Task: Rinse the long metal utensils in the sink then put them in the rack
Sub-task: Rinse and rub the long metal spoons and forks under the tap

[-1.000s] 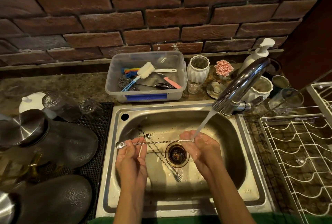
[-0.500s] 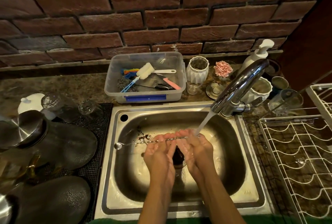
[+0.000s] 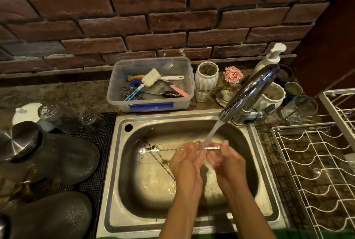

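A long twisted metal bar spoon lies level across the steel sink, its bowl pointing left. My left hand grips its middle and my right hand pinches its right end. Water pours from the chrome tap onto the handle between my hands. More long metal utensils lie on the sink floor, partly hidden under my left hand. The white wire rack stands right of the sink.
A clear plastic tub with brushes and scourers sits behind the sink. White ribbed cups, a soap pump and glasses crowd the back right. Upturned glasses and dark bowls rest on the black mat at left.
The spoon has shifted right under the stream. My left hand slid from near the bowl end to the middle of the handle, close to my right hand.
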Demonstrator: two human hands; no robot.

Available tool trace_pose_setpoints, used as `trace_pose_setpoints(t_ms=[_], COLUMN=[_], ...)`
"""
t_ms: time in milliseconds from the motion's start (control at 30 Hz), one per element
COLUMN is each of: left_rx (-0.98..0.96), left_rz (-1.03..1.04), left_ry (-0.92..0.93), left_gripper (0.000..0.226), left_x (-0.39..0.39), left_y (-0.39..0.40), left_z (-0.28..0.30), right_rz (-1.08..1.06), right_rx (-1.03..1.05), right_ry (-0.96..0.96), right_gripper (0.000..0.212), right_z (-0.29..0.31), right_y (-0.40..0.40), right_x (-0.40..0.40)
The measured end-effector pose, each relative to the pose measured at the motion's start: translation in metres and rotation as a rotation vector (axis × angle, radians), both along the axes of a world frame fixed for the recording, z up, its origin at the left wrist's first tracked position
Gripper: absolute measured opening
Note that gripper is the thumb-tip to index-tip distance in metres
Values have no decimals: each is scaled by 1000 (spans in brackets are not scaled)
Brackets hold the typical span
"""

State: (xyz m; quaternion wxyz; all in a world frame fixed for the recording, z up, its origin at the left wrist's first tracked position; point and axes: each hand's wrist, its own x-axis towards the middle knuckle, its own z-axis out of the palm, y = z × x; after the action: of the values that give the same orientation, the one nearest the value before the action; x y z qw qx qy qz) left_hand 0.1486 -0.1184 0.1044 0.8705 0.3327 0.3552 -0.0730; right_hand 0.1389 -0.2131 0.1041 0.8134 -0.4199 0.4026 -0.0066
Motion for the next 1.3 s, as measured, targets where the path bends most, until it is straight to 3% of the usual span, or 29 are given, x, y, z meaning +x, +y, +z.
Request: trace_pose_setpoints(t_ms=[100, 300, 500, 700, 833, 1167, 1300], left_rx=[24, -17, 22, 0, -19, 6, -65], left_rz=[62, -63, 24, -153, -82, -121, -97], left_ry=[16, 59, -27, 16, -17, -36, -3], left_gripper=[13, 12, 10, 19, 23, 13, 40], left_x=[2, -11, 6, -10, -3, -4, 3], left_y=[8, -18, 14, -23, -3, -19, -19], left_z=[-4, -5, -2, -1, -7, -6, -2], right_rz=[-47, 67, -154, -73, -277, -344, -348], right_rx=[-37, -111, 83, 11, 28, 182, 176], right_ry=[26, 0, -13, -39, -13, -109, -104], right_gripper=[36, 31, 46, 32, 21, 41, 46], right_z=[-1, -3, -11, -4, 12, 14, 11], right_y=[-9, 6, -42, -32, -69, -91, -95], right_x=[0, -5, -8, -14, -20, -38, -44])
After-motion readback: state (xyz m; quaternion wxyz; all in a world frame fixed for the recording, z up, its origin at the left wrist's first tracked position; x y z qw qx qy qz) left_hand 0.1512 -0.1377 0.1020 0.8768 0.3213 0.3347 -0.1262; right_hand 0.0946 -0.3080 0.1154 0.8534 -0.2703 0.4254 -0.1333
